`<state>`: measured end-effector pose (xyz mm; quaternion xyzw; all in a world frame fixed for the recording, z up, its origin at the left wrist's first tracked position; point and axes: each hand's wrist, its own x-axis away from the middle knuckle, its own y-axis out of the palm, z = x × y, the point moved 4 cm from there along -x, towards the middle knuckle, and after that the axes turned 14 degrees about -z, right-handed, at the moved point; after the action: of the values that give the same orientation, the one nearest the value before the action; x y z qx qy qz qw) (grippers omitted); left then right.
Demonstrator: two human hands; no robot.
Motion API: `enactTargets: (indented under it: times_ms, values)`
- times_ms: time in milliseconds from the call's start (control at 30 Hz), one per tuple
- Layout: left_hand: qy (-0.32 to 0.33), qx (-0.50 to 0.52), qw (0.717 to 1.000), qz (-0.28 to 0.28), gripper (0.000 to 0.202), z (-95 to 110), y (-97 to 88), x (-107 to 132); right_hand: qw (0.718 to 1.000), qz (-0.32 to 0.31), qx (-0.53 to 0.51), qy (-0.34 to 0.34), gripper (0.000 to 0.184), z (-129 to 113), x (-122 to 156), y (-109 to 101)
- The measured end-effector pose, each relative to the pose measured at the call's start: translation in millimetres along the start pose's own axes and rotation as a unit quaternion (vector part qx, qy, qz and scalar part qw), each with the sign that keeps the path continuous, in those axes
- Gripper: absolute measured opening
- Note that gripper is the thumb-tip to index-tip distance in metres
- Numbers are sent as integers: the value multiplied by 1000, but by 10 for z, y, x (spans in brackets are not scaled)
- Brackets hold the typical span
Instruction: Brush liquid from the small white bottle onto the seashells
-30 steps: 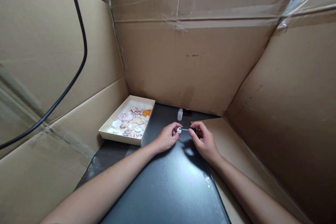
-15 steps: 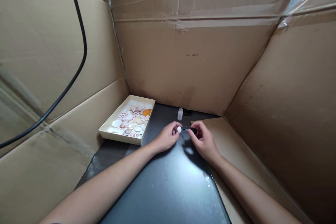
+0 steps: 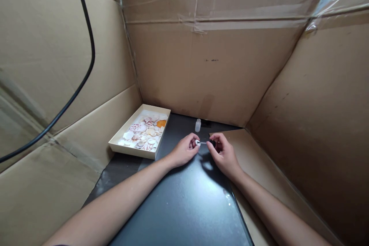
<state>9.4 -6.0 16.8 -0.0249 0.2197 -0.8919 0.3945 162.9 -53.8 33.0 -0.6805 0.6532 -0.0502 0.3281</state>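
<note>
My left hand (image 3: pixel 186 149) pinches a small, round white shell (image 3: pixel 197 143) at its fingertips. My right hand (image 3: pixel 224 154) has its fingers closed round the black cap of a small applicator brush (image 3: pixel 204 143), whose thin stem points left. The stem's tip touches or lies in front of the shell; I cannot tell which. Just beyond my hands a small translucent bottle (image 3: pixel 198 125) stands upright on the dark tabletop, with no cap on its neck.
To the left, a shallow cream box (image 3: pixel 133 153) holds many white, striped and orange shells (image 3: pixel 145 132). Cardboard walls (image 3: pixel 196 69) enclose the dark table (image 3: pixel 178 207) on several sides. A cardboard sheet (image 3: pixel 259 165) lies under my right forearm. A black cable (image 3: pixel 91 42) hangs at left.
The brush stem now reaches the shell, where a gap showed before. The shell has turned slightly in my left fingers. Bottle and box have stayed put.
</note>
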Motion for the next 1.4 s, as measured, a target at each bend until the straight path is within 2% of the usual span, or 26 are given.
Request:
enactTargets:
  times_ms: [100,200,367,500,667,833,933,1033,1200,1400]
  values:
    - [0,18,1000,-7,15,12,9,3,1000,8,-11,-1,17,6,5,-8]
    - [-6,21,1000,-8,15,21,11,8,999,-11,-39,1,18,22,4,11]
    - [-7,10,1000,-9,13,19,1,12,1000,15,-10,-10,19,23,5,-5]
    - [1,-3,1000,-5,12,-14,-8,8,1000,-4,-17,-16,18,12,-1,11]
    - [-1,-18,1000,-4,19,-49,-18,1,1000,4,16,-23,17,-16,2,6]
    - [-1,-30,1000,4,22,-36,-22,1,998,-13,62,-31,15,-44,1,13]
    - [-1,-26,1000,7,22,-31,-20,1,998,2,66,-24,14,-39,4,-5]
    - [0,-16,1000,7,21,-20,-19,0,999,-12,37,-22,15,-22,1,8]
    - [7,12,1000,5,14,6,-10,2,996,-3,81,-24,14,-30,5,4]
    - [3,5,1000,1,14,24,-1,8,999,-26,4,-33,15,-58,10,0]
